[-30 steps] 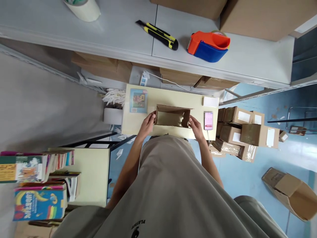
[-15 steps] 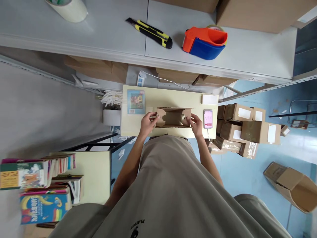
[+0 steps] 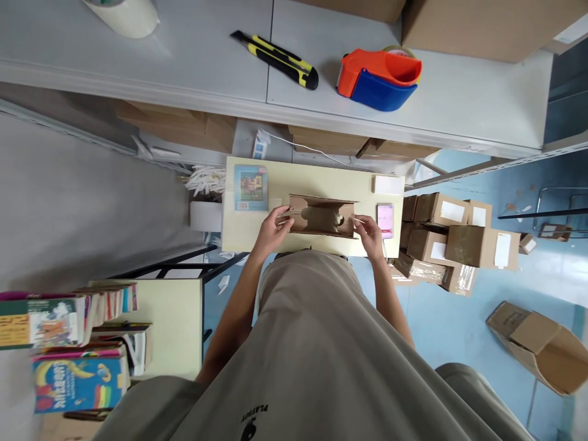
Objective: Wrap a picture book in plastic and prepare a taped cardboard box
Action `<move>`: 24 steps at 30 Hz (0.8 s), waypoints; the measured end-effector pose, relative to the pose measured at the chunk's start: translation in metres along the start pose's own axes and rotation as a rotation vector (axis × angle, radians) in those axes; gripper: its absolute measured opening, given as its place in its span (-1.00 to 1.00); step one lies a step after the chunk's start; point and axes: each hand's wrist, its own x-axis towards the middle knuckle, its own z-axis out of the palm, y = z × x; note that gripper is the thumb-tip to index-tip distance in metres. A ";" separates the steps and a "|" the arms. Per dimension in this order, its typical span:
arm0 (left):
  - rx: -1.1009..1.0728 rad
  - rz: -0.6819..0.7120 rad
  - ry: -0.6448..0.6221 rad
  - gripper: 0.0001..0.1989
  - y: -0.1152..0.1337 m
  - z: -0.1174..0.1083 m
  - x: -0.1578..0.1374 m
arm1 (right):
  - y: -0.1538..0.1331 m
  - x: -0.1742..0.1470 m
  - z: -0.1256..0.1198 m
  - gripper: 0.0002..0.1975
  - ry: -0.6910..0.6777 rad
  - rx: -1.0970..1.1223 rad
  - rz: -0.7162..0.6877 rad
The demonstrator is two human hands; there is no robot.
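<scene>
A small open cardboard box (image 3: 321, 204) sits on the pale yellow table (image 3: 312, 177) in front of me, with end flaps folded inward and rounded cut-outs showing. My left hand (image 3: 274, 230) grips the left end of the box, thumb and fingers curled at its edge. At the opposite end, my right hand (image 3: 369, 236) pinches the right edge of the box. Left of the box lies a blue-bordered picture book (image 3: 250, 187). Close to my right hand are a phone (image 3: 385, 219) with a pink screen and a small white box (image 3: 388, 184).
On the grey shelf (image 3: 202, 67) ahead are a yellow-black utility knife (image 3: 278, 59) and an orange-blue tape dispenser (image 3: 379, 79). Cardboard boxes (image 3: 452, 229) are stacked at right; an open carton (image 3: 542, 346) lies on the floor. Book piles (image 3: 78, 380) stand at lower left.
My fingers have come from inside the box's end flaps to its outer ends. The right hand has shifted slightly right, and the flaps now sit lower inside the box.
</scene>
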 end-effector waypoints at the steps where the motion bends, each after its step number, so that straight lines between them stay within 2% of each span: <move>1: -0.007 0.012 -0.037 -0.35 0.001 -0.003 -0.003 | -0.002 -0.003 -0.003 -0.34 -0.041 0.004 -0.005; 3: -0.005 0.051 -0.118 -0.33 0.003 -0.009 -0.008 | -0.006 -0.006 -0.010 -0.30 -0.147 0.016 -0.011; 5: 0.035 0.086 -0.196 -0.31 0.007 -0.015 -0.013 | -0.008 -0.007 -0.016 -0.16 -0.237 0.025 -0.010; 7: 0.091 0.096 -0.248 -0.28 0.013 -0.020 -0.016 | -0.010 -0.005 -0.018 -0.07 -0.271 0.021 -0.005; 8: 0.113 0.095 -0.259 -0.25 0.016 -0.020 -0.016 | -0.010 -0.003 -0.018 -0.10 -0.264 0.010 -0.006; 10: 0.137 0.091 -0.238 -0.22 0.020 -0.020 -0.015 | -0.010 0.001 -0.014 -0.21 -0.206 -0.027 -0.015; 13: 0.184 0.105 -0.105 -0.36 0.022 -0.014 -0.008 | -0.007 0.007 -0.005 -0.35 -0.070 -0.088 -0.019; 15: 0.228 0.113 -0.007 -0.39 0.019 -0.011 -0.002 | -0.006 0.010 0.001 -0.32 0.002 -0.112 -0.009; 16: 0.245 0.115 0.022 -0.34 0.018 -0.010 0.000 | -0.006 0.011 0.003 -0.25 0.020 -0.125 -0.008; 18: 0.271 0.126 0.028 -0.19 0.016 -0.010 0.002 | -0.007 0.011 0.005 -0.04 0.038 -0.166 -0.030; 20: 0.313 0.161 -0.001 -0.17 0.016 -0.010 0.002 | -0.010 0.010 0.004 0.06 0.029 -0.215 -0.079; 21: 0.343 0.186 -0.014 -0.23 0.017 -0.011 0.001 | -0.012 0.009 0.004 0.03 0.017 -0.237 -0.103; 24: 0.428 0.249 -0.050 -0.46 0.020 -0.011 -0.001 | -0.018 0.006 0.000 -0.23 -0.025 -0.279 -0.136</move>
